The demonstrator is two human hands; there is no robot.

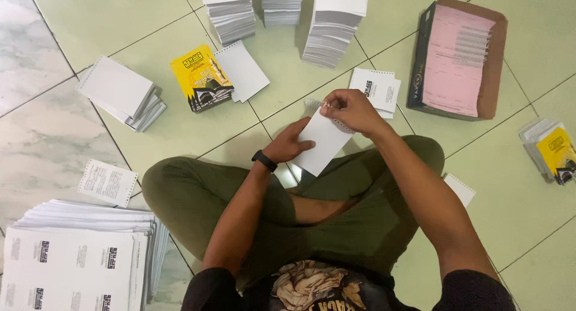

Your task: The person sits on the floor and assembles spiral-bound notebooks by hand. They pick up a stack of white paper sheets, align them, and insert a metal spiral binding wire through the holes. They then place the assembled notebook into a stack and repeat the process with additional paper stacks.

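I sit cross-legged on a tiled floor. My left hand (pixel 289 144), with a black band on the wrist, grips the lower side of a small white booklet (pixel 324 144) held over my knees. My right hand (pixel 353 109) pinches the booklet's top edge, where a thin wire spiral (pixel 341 124) runs along the punched holes. The booklet tilts up toward the right hand.
A yellow-covered booklet (pixel 200 77) lies ahead on the left beside white sheets (pixel 243 70). Three tall paper stacks (pixel 333 32) stand at the far edge. A brown box of pink paper (pixel 456 59) is at the right, a printed sheet pile (pixel 78 257) near left.
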